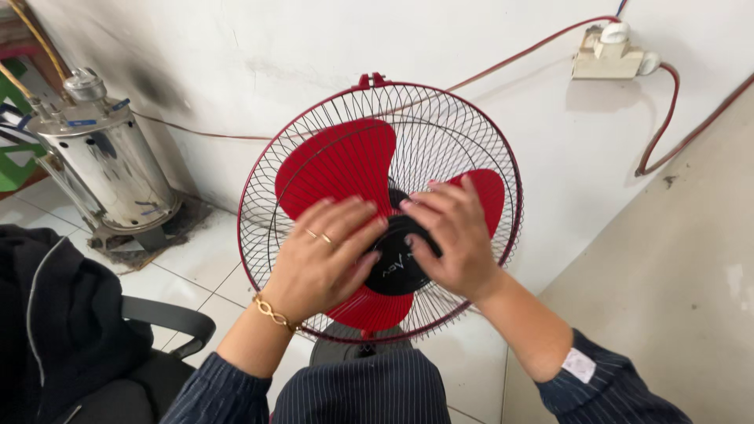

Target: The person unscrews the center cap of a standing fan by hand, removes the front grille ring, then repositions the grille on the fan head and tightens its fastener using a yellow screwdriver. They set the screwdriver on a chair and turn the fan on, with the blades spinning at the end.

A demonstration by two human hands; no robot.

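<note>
Around me stand a dented steel tank (106, 157) by the scuffed white wall (259, 55), a dark jacket (63, 314) draped on a chair (169, 318) at my left, and a red cable (534, 49) running to a wall socket (609, 53). Nothing blocks the fan (381, 208), which stands upright on the tiled floor (200, 267) against that wall, its thin wire guard (463, 133) domed over glossy ribbed red blades (338, 161). My left hand (322, 259) and right hand (452, 235) lie spread on the guard's front, fingers loose around the round black hub cap (397, 263), gripping nothing.

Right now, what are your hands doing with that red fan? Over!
Left hand and right hand open, flat on the fan grille, beside the black hub. Grille on. Nothing blocking. Over.
</note>
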